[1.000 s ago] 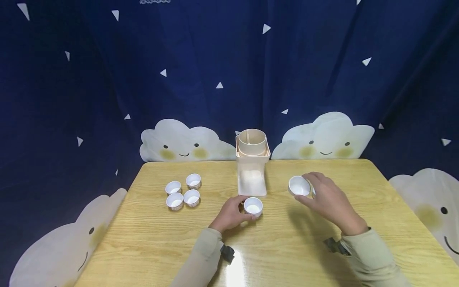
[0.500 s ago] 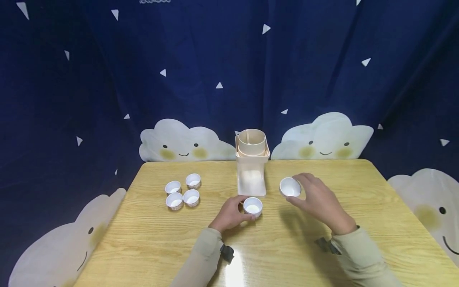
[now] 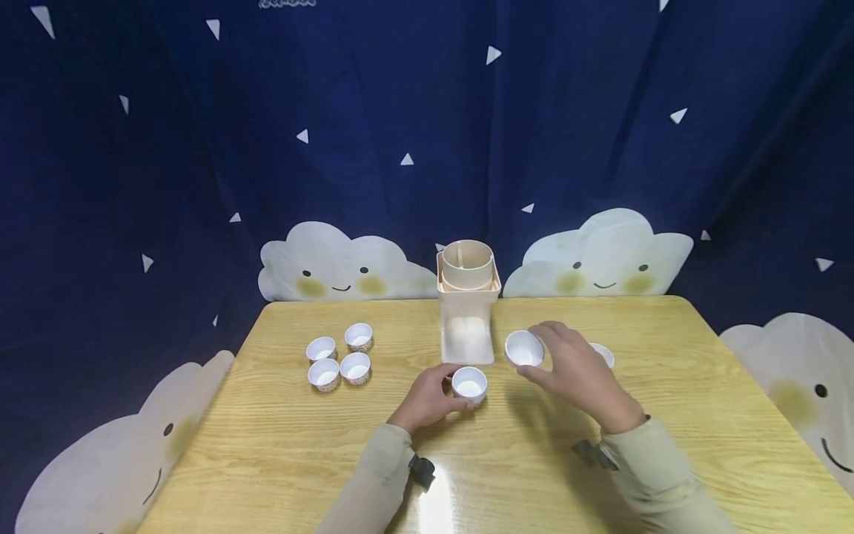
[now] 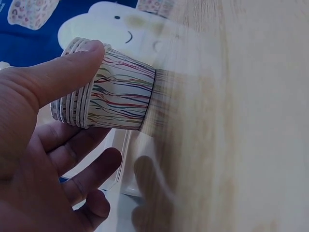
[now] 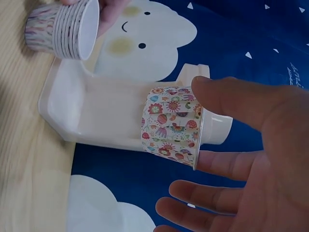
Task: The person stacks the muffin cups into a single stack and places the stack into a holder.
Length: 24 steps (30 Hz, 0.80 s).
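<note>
My left hand (image 3: 430,400) grips a nested stack of paper baking cups (image 4: 123,92) standing on the table in front of the cream-coloured stand. Colourful wavy lines run down its lowest cup, and several rims are layered at the top. Off the table, my right hand (image 3: 577,374) pinches a paper baking cup (image 5: 169,125) by its rim between thumb and fingers. Flowers are printed on this cup, and its white inside (image 3: 524,348) tilts towards the head camera. It is to the right of the stack and a little higher in the head view.
A cream-coloured stand (image 3: 467,326) with a round open top is at the table's back edge. Several paper cups (image 3: 356,368) sit together on the left. Another white cup (image 3: 604,354) shows partly behind my right hand. A dark blue curtain (image 3: 414,89) hangs behind the table.
My right hand has moved left with the flowered baking cup, closer to the stack. A white cup behind that hand now shows more. My left hand has stayed on the stack.
</note>
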Each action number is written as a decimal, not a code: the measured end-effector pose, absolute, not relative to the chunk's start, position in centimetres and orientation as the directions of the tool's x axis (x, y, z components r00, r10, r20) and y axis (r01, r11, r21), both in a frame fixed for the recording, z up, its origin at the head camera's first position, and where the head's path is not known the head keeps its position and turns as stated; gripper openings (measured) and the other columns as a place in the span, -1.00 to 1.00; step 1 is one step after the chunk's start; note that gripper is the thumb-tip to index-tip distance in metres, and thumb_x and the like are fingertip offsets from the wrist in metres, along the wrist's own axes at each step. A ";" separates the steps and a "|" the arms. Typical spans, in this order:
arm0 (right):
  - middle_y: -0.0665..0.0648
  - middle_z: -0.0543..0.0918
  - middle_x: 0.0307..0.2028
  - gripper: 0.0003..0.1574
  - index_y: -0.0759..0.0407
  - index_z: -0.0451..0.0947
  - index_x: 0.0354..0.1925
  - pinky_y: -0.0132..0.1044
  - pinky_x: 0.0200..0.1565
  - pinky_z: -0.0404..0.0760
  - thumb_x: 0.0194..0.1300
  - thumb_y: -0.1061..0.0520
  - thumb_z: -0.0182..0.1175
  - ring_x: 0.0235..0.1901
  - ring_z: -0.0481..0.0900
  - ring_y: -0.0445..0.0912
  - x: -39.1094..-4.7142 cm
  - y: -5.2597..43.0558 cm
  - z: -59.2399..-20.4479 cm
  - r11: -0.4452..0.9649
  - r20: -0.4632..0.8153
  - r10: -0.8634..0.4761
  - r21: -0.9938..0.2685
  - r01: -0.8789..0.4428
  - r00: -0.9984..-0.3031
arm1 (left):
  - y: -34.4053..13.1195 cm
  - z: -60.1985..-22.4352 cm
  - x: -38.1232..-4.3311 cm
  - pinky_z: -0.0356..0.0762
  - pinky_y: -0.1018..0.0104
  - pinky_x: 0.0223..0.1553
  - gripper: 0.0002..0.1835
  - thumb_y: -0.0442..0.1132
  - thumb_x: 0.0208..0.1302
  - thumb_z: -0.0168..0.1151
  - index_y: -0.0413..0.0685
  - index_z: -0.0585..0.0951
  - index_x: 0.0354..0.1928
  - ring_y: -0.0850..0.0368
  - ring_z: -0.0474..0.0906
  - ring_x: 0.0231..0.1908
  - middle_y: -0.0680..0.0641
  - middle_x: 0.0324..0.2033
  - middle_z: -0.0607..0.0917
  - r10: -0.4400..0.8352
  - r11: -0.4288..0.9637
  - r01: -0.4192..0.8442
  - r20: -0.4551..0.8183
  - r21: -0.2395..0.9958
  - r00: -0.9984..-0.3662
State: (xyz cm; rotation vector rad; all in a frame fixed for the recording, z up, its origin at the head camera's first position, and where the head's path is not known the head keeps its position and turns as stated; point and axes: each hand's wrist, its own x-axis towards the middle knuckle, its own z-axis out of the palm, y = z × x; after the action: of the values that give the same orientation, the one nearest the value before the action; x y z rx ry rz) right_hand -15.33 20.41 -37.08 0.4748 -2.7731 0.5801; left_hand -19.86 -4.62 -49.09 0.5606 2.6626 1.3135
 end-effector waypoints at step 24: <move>0.27 0.62 0.09 -0.27 0.20 0.54 0.13 0.11 -0.08 0.63 0.07 -0.11 0.46 0.03 0.62 0.19 -15.9 17.4 -38.0 0.886 0.239 -0.267 -0.320 -0.336 -0.934 | -4.7 -49.0 -19.7 0.47 0.31 0.01 -0.34 -0.06 -0.04 0.59 0.08 0.60 0.19 0.20 0.53 -0.09 0.06 -0.02 0.72 0.394 0.535 0.294 0.074 0.792 -0.916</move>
State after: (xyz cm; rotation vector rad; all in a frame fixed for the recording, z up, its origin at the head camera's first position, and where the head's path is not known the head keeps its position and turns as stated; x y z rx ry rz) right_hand -15.90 17.35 -37.97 0.4626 -2.8668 0.5354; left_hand -19.75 -4.70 -48.96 0.5967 2.6512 1.3349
